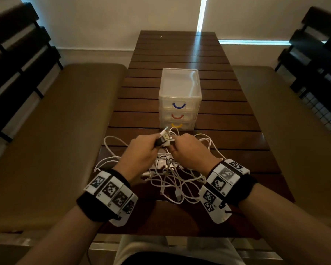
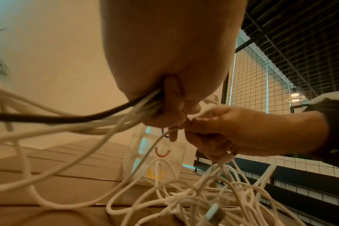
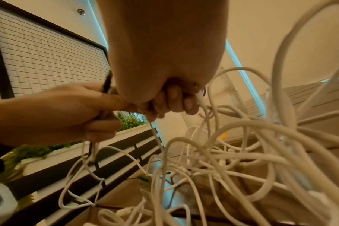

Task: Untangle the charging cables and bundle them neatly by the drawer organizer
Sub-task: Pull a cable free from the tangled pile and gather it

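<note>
A tangle of white charging cables (image 1: 172,178) lies on the slatted wooden table (image 1: 227,119), just in front of a clear three-drawer organizer (image 1: 180,96) with blue, red and yellow handles. My left hand (image 1: 141,150) grips a bunch of plug ends (image 1: 163,139), white ones and a black one, raised above the pile. My right hand (image 1: 187,148) meets it there, pinching a white cable. In the left wrist view cables (image 2: 106,122) run out of my left fist. The right wrist view shows my right hand (image 3: 170,97) curled round white cable.
Padded benches (image 1: 52,134) flank the table on both sides, with dark slatted backrests (image 1: 17,54) behind them. The organizer (image 2: 159,156) stands close beyond my hands. Loose cable loops spread toward the table's near edge (image 1: 161,232).
</note>
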`<state>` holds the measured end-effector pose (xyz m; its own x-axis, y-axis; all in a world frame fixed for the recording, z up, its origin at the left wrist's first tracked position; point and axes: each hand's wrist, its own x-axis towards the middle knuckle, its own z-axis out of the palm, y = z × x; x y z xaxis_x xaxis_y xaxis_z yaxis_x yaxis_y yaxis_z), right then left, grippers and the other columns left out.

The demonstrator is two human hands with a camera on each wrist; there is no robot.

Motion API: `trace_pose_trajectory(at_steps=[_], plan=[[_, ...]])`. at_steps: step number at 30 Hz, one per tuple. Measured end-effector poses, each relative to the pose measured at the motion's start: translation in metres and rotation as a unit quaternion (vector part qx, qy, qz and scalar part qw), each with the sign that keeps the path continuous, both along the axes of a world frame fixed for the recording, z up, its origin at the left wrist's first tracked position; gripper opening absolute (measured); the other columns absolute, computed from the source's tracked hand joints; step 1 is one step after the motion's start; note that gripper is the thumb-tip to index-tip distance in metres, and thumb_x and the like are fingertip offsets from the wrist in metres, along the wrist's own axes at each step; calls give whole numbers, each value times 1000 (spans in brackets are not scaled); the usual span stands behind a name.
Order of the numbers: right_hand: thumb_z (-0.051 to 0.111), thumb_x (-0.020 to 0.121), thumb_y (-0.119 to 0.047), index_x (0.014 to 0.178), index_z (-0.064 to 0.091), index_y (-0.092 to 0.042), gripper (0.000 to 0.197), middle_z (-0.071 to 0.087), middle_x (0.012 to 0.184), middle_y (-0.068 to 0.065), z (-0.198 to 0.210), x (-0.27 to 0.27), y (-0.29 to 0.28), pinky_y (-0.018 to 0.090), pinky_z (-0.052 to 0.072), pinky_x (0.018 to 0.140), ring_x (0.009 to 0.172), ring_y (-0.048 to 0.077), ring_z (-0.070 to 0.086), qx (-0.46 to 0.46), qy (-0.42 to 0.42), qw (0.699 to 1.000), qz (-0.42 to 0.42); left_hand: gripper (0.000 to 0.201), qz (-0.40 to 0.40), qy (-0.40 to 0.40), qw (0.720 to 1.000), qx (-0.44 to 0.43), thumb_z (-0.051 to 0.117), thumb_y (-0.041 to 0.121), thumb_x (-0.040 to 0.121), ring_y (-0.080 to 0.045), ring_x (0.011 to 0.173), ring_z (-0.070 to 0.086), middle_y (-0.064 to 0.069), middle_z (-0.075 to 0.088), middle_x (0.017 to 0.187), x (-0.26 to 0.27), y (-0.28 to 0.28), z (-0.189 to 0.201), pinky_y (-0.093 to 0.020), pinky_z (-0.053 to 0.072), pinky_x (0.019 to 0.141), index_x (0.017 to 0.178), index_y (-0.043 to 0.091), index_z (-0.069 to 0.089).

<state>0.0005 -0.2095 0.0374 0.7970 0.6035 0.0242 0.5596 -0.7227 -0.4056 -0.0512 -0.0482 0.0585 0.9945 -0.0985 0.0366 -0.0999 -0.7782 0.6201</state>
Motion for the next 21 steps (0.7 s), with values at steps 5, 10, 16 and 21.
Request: trace_pose_trajectory(at_steps=[5,10,16,21], plan=[[38,104,-28,102,58,-11,26,54,79,1,-3,1,-6,35,40,64,74,25,57,-32,-3,999,26,23,-2,28,999,33,49,21,99,-20,77,58,0,62,83,5,-6,-2,-30,39,62,77,21,56],[32,105,-43,86,54,-20,37,54,69,-6,-7,3,-16,32,40,60,60,10,48,27,31,998,40,32,27,19,999,-10,51,15,97,-7,67,53,12,57,71,2,6,2,-24,33,58,67,28,54],[33,105,-41,81,48,-28,32,55,68,-6,-1,13,-24,31,41,60,60,9,51,59,23,998,28,29,142,-82,977,-132,52,10,96,-12,58,46,5,58,68,8,25,6,-29,33,56,70,20,62],[34,105,-40,87,56,-16,38,54,65,-6,2,24,-30,30,42,58,57,9,51,59,-12,998,8,29,200,-107,951,-210,49,25,100,-6,69,50,9,58,73,8,32,10,-28,37,62,75,19,63]])
